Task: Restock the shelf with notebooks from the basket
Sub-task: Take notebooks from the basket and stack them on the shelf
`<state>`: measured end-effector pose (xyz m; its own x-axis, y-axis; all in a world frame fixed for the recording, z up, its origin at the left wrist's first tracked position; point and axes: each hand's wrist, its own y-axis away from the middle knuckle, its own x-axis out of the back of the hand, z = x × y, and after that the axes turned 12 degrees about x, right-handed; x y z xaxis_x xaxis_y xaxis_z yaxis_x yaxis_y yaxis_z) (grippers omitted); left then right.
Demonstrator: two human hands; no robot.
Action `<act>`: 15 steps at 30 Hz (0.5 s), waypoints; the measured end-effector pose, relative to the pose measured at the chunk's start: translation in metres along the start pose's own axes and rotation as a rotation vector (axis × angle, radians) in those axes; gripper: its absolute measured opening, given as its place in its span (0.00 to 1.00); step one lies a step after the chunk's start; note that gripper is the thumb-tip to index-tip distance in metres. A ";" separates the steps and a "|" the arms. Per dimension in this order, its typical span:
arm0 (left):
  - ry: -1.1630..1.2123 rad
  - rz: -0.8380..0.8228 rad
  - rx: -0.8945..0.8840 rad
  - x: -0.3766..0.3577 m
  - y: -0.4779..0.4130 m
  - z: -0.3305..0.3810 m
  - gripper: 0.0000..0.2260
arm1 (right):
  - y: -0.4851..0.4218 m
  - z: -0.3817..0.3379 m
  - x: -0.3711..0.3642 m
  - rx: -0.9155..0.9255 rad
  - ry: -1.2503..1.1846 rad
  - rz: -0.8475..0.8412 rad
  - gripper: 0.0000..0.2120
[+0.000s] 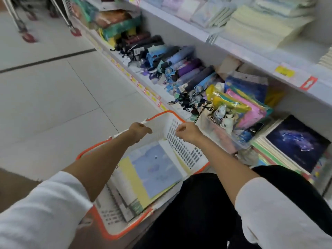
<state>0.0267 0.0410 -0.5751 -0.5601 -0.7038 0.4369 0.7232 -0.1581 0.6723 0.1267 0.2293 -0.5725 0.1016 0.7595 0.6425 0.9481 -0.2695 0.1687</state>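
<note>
A white basket with an orange rim (100, 225) sits low in front of me, beside the shelf. Inside lies a stack of notebooks (154, 169), the top one with a pale blue and yellow cover, and spiral-bound ones along the left side. My left hand (140, 131) is closed on the white handle at the basket's left rim. My right hand (188, 131) is closed on the far right rim. On the bottom shelf to the right lies a stack of notebooks with a dark constellation cover (296, 141).
The bottom shelf holds several folded umbrellas (179, 69), coloured plastic folders (239, 106) and a clear box of small items (221, 133). The upper shelf (251, 58) carries pale yellow stacks (260, 29). Trolley feet (28, 37) stand on the tiled floor at top left.
</note>
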 end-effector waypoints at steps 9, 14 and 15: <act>0.172 -0.036 0.386 -0.011 -0.061 -0.110 0.09 | -0.020 0.052 -0.068 -0.271 0.002 -0.291 0.09; 0.183 -0.090 0.521 -0.028 -0.081 -0.159 0.05 | -0.024 0.080 -0.093 -0.402 0.021 -0.306 0.12; 0.190 -0.097 0.534 -0.032 -0.085 -0.164 0.06 | -0.024 0.087 -0.097 -0.436 0.011 -0.310 0.13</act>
<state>0.0497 -0.0369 -0.7443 -0.4954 -0.8235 0.2765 0.3402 0.1090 0.9340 0.1201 0.2139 -0.7043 -0.1687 0.8367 0.5211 0.7196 -0.2567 0.6452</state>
